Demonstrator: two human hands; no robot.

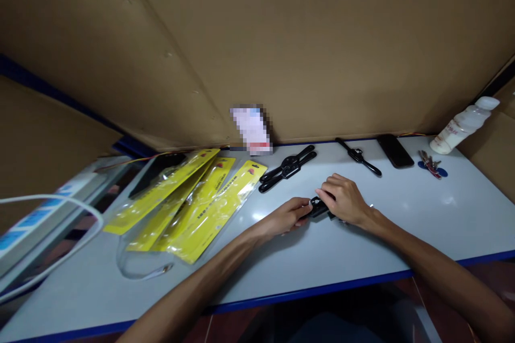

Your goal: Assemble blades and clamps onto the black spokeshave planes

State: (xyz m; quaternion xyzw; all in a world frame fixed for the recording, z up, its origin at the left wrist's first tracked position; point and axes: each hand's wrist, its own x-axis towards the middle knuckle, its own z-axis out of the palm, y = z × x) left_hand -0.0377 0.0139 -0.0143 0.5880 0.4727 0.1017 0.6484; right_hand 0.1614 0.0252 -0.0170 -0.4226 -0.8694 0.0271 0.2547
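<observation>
My left hand (287, 216) and my right hand (345, 198) meet at the middle of the white table (362, 257), both gripping a small black tool (319, 207) that is mostly hidden under the fingers. Beyond the hands lie two black bar-shaped tools side by side (287, 168) and a third slimmer black tool (358, 156). Several yellow packaging cards in clear sleeves (193, 201) lie fanned out to the left of my left hand.
A black phone (395, 150), a bunch of keys (430, 163) and a white bottle lying on its side (462, 125) sit at the back right. Brown cardboard walls (281, 37) close off the back. A white cable (52, 201) loops at left.
</observation>
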